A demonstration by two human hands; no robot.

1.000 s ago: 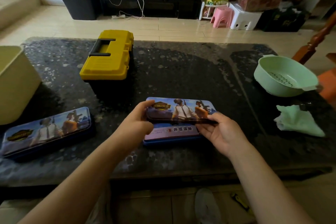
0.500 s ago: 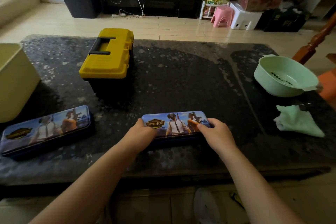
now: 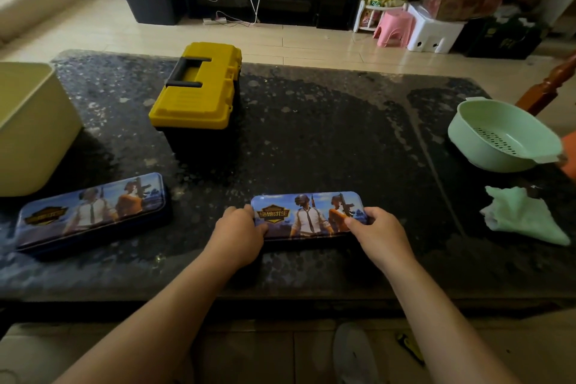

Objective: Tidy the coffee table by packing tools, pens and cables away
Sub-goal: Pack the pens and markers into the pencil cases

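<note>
Your left hand (image 3: 238,235) curls its fingers (image 3: 232,212) round the left end of the pencil case (image 3: 307,215). Your right hand (image 3: 378,234) pinches the right end, thumb on the lid, so both hands grip it. 1 second ago the lid stood raised with the inner tray showing; now it lies flat and shut. The case rests near the front edge of the tabletop (image 3: 327,134), about midway along. This case is probably packed. A 2nd pencil case (image 3: 90,212) lies closed toward the front left corner, and the toolbox (image 3: 199,87) stands shut toward the back left. Stowing the cases looks like what remains.
</note>
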